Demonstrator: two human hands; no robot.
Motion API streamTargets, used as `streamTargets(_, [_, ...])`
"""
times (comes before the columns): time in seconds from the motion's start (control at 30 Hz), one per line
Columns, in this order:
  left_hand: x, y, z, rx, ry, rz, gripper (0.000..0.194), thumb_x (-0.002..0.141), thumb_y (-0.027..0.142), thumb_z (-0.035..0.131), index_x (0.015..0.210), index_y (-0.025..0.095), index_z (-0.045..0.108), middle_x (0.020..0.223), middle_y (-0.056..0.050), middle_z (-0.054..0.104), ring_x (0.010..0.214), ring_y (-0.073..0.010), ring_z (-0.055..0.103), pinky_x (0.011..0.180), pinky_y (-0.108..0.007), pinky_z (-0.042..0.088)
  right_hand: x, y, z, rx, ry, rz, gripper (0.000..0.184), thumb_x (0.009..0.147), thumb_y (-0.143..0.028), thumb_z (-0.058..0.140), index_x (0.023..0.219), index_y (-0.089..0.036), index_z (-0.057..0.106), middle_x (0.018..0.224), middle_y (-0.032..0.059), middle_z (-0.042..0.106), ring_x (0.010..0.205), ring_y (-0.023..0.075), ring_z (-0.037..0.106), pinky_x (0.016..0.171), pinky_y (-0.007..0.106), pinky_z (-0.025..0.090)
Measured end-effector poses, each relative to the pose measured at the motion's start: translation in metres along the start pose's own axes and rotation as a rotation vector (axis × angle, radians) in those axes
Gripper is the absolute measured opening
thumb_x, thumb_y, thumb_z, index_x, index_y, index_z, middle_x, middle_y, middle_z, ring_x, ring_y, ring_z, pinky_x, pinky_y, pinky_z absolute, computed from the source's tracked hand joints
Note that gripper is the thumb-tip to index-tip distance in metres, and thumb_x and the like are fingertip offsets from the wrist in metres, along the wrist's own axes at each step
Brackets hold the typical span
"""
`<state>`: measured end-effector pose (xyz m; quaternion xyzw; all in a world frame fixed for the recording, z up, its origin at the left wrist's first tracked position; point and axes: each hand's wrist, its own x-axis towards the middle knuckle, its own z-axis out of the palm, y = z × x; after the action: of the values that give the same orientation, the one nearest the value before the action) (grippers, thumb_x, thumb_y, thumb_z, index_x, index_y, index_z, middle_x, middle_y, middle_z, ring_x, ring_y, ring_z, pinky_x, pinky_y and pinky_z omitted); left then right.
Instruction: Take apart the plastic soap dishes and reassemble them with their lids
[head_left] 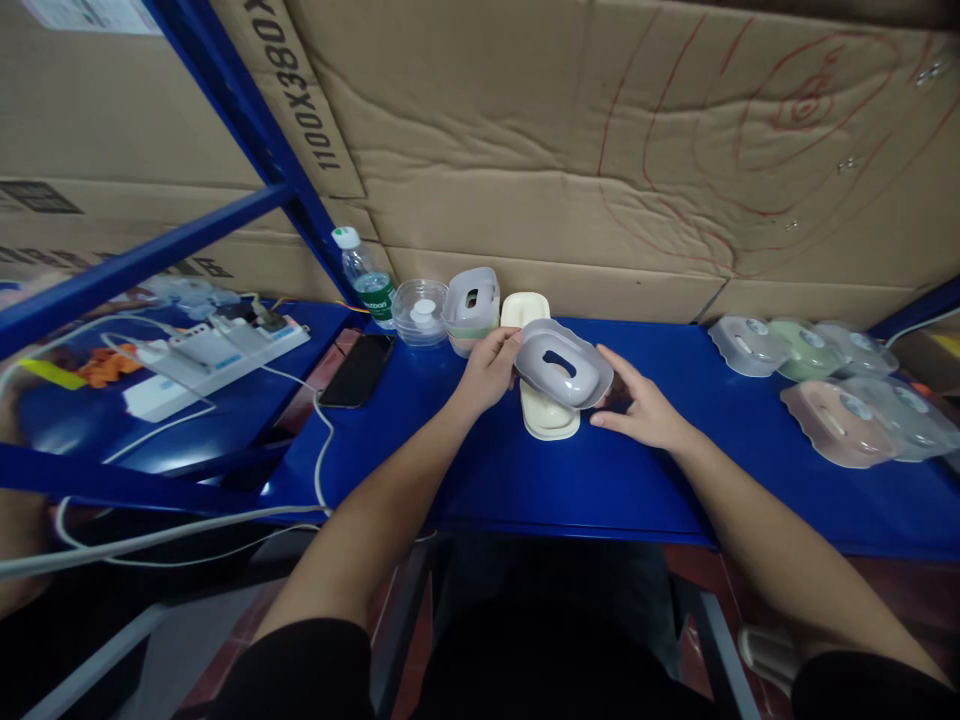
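My left hand (491, 365) pinches the left edge of a grey plastic lid (532, 365) with an oval slot through it, holding it tilted above the table. At the lid's right end is my right hand (641, 405), thumb and fingers apart around the edge; whether a fingertip touches it I cannot tell. Beneath the lid lies a cream-coloured tray (551, 425), partly covered. Another cream piece (525, 308) rests just behind. Left of that stands a stack of slotted lids (472, 295), grey on top with green and pink below.
Beside the stack are clear round containers (418, 325), a water bottle (369, 280) and a black phone (358, 370). Several finished-looking pastel boxes (840, 420) sit at the right on the blue table (480, 480). A power strip (217, 365) with cables lies left, near another person's arm (19, 510).
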<state>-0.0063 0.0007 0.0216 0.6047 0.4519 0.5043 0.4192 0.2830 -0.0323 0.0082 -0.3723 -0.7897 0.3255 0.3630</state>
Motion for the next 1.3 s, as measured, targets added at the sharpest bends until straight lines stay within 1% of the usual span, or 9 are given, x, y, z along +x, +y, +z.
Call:
streamTargets(0.1, [0.001, -0.001, -0.001, 0.001, -0.001, -0.015, 0.036, 0.107, 0.050, 0.052, 0.096, 0.019, 0.066, 0.053, 0.006, 0.050, 0.043, -0.0108, 0.050, 0.044, -0.023, 0.038, -0.001, -0.006, -0.002, -0.163, 0.006, -0.106, 0.057, 0.089, -0.060, 0.082, 0.138, -0.033, 0.070, 0.129, 0.0077, 0.077, 0.083, 0.0241, 0.076, 0.087, 0.048, 0.066])
streamTargets(0.17, [-0.002, -0.002, -0.002, 0.026, -0.012, 0.049, 0.042, 0.109, 0.055, 0.048, 0.103, 0.018, 0.068, 0.057, 0.004, 0.055, 0.045, -0.0115, 0.053, 0.045, -0.024, 0.041, 0.000, -0.007, -0.001, -0.214, 0.050, -0.139, 0.042, 0.092, -0.062, 0.078, 0.119, -0.031, 0.076, 0.111, 0.0056, 0.080, 0.080, 0.0231, 0.075, 0.082, 0.044, 0.065])
streamTargets(0.33, [-0.009, -0.002, -0.005, 0.344, -0.022, 0.426, 0.054, 0.106, 0.057, 0.054, 0.144, 0.017, 0.059, 0.084, -0.002, 0.074, 0.065, -0.0153, 0.066, 0.068, -0.031, 0.054, 0.004, -0.005, 0.000, -0.286, 0.259, -0.211, 0.031, 0.098, -0.057, 0.073, 0.098, -0.026, 0.075, 0.088, 0.0037, 0.077, 0.073, 0.0208, 0.072, 0.069, 0.037, 0.059])
streamTargets(0.47, [-0.001, -0.001, -0.020, 0.686, 0.229, 0.596, 0.043, 0.102, 0.049, 0.063, 0.133, 0.020, 0.068, 0.104, -0.009, 0.076, 0.094, -0.0243, 0.071, 0.095, -0.042, 0.055, 0.008, -0.010, -0.003, -0.342, 0.382, -0.221, 0.026, 0.101, -0.051, 0.068, 0.100, -0.026, 0.074, 0.085, 0.0034, 0.077, 0.071, 0.0209, 0.072, 0.068, 0.037, 0.058])
streamTargets(0.6, [0.014, -0.008, -0.046, 0.905, 0.466, 0.424, 0.041, 0.094, 0.043, 0.075, 0.130, 0.023, 0.075, 0.138, -0.017, 0.066, 0.127, -0.0386, 0.061, 0.108, -0.056, 0.048, 0.029, -0.030, -0.003, -0.430, 0.403, -0.249, 0.027, 0.103, -0.052, 0.065, 0.101, -0.026, 0.074, 0.083, 0.0034, 0.077, 0.072, 0.0220, 0.072, 0.071, 0.038, 0.058])
streamTargets(0.73, [0.023, -0.020, -0.061, 0.942, 0.388, 0.290, 0.030, 0.097, 0.032, 0.072, 0.125, 0.027, 0.080, 0.152, -0.017, 0.058, 0.137, -0.0402, 0.056, 0.112, -0.059, 0.046, 0.073, -0.053, 0.006, -0.547, 0.321, -0.306, 0.031, 0.106, -0.051, 0.058, 0.110, -0.024, 0.074, 0.094, 0.0075, 0.080, 0.085, 0.0254, 0.074, 0.079, 0.040, 0.058])
streamTargets(0.9, [0.023, -0.023, -0.061, 0.909, 0.347, 0.333, 0.028, 0.100, 0.029, 0.066, 0.125, 0.029, 0.080, 0.157, -0.014, 0.056, 0.143, -0.0373, 0.054, 0.117, -0.059, 0.046, 0.130, -0.073, 0.025, -0.678, 0.225, -0.276, 0.031, 0.109, -0.044, 0.051, 0.114, -0.021, 0.072, 0.103, 0.0110, 0.080, 0.097, 0.0293, 0.074, 0.078, 0.038, 0.052])
streamTargets(1.07, [0.019, -0.018, -0.058, 0.914, 0.343, 0.334, 0.030, 0.097, 0.026, 0.069, 0.125, 0.030, 0.078, 0.161, -0.013, 0.053, 0.149, -0.0394, 0.049, 0.120, -0.063, 0.042, 0.163, -0.084, 0.043, -0.818, 0.082, -0.193, 0.031, 0.111, -0.039, 0.046, 0.119, -0.020, 0.069, 0.116, 0.0128, 0.079, 0.103, 0.0309, 0.071, 0.077, 0.038, 0.047])
streamTargets(1.3, [0.022, -0.018, -0.052, 0.803, 0.604, 0.213, 0.072, 0.077, 0.041, 0.090, 0.139, 0.019, 0.059, 0.158, -0.023, 0.055, 0.151, -0.0431, 0.048, 0.124, -0.060, 0.039, 0.181, -0.092, 0.062, -0.940, -0.062, -0.140, 0.034, 0.110, -0.036, 0.045, 0.129, -0.020, 0.068, 0.127, 0.0150, 0.076, 0.111, 0.0334, 0.071, 0.082, 0.040, 0.048])
